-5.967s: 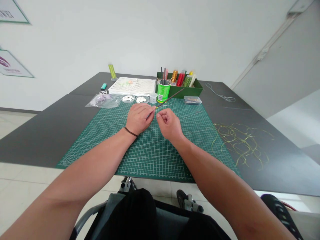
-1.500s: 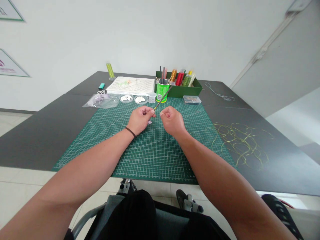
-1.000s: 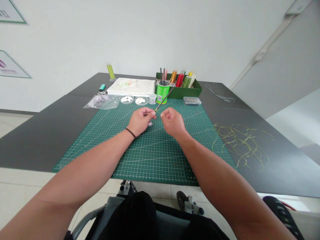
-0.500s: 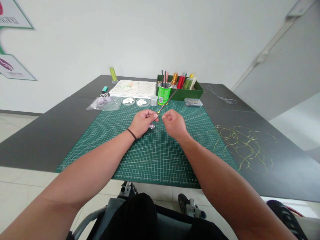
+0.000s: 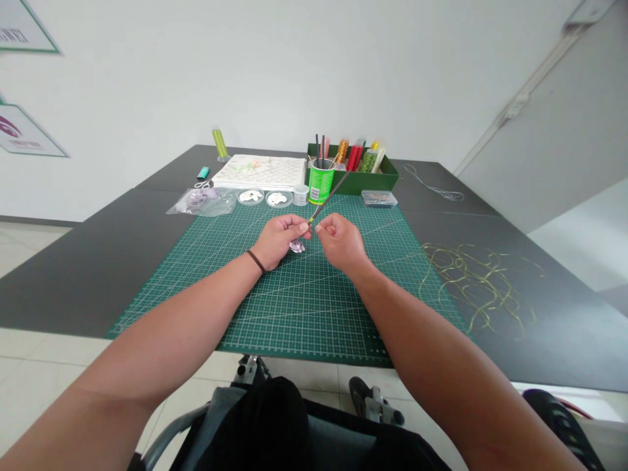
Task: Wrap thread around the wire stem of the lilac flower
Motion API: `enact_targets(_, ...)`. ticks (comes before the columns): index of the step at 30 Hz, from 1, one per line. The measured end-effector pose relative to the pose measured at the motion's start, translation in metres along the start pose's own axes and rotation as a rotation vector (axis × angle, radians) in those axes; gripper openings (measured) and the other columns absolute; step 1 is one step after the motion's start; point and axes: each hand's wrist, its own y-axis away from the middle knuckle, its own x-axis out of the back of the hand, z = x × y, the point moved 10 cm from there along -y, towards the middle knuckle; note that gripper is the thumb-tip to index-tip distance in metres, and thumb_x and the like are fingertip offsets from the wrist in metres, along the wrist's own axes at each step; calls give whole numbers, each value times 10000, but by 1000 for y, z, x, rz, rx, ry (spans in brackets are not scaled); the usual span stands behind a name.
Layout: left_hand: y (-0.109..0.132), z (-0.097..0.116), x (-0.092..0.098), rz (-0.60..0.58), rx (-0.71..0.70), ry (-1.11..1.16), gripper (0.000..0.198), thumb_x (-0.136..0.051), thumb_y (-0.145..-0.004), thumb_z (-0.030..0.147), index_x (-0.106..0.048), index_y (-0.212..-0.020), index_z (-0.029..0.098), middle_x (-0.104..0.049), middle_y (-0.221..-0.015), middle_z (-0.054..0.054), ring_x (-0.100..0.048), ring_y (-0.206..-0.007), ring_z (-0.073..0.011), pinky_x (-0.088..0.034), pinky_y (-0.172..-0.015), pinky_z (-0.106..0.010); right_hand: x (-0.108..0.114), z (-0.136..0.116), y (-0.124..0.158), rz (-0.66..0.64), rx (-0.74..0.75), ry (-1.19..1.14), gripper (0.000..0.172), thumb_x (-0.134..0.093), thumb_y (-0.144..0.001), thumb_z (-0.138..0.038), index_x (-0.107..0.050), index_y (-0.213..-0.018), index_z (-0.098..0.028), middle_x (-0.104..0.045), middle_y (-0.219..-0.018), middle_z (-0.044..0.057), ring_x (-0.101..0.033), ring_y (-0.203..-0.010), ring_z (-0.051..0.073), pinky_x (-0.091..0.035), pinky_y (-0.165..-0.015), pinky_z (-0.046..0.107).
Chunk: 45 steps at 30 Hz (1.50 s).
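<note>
My left hand pinches the near end of a thin dark stick that slants up and away to the right. A small pale purple piece hangs just under that hand's fingers. My right hand is curled in a pinch right beside it, its fingertips almost touching the left ones; what it grips is too fine to see. Both hands hover over the green cutting mat.
Behind the hands stand a green cup of sticks, a dark green box of thread spools, two small dishes, a small jar, a plastic bag, a white board and a clear case. Yellow-green strands lie at right.
Both hands stay pinched together at the same spot on the mat. The stick has tilted more upright since six seconds ago, and the pale purple piece now shows under my left fingers.
</note>
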Motion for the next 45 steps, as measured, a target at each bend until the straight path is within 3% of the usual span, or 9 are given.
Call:
enact_targets(7, 0, -5, -8, -57, 77, 179, 307, -855, -634, 380, -661, -704, 152, -663, -661, -9, -544, -590, -95, -403, -569, -231, 0, -3, 2, -14, 5, 2, 131, -555, -850, -259, -507, -732, -231, -468, -551, -63, -403, -507, 117, -321, -554, 286)
enact_targets(21, 5, -9, -20, -184, 171, 281, 303, -859, -675, 357, -640, -677, 148, -612, -630, -5, -561, -619, -102, -398, -582, -227, -1, -1, 4, -36, -8, -15, 118, -559, -848, -253, -523, -740, -226, -481, -557, -58, -405, -506, 112, -314, -539, 279)
enact_targets(30, 6, -12, -23, -198, 224, 348, 281, -872, -666, 313, -651, -648, 141, -598, -585, -6, -591, -637, -114, -442, -598, -228, 0, -4, 5, -34, -3, -26, 123, -572, -844, -233, -526, -730, -224, -491, -541, -59, -418, -494, 107, -315, -516, 271)
enact_targets(37, 11, -13, -29, -270, 271, 414, 262, -902, -628, 280, -686, -653, 134, -617, -565, -10, -641, -654, -132, -504, -654, -243, -7, -2, 7, -87, -19, -158, 112, -575, -845, -220, -533, -741, -216, -579, -574, -38, -495, -510, 110, -348, -507, 254)
enact_targets(45, 20, -17, -36, -408, 373, 381, 265, -895, -630, 257, -713, -710, 82, -606, -525, -11, -663, -613, -125, -525, -678, -230, -5, -6, 10, -119, 77, -189, 31, -607, -803, -215, -633, -793, -203, -664, -665, -7, -604, -604, 142, -450, -588, 277)
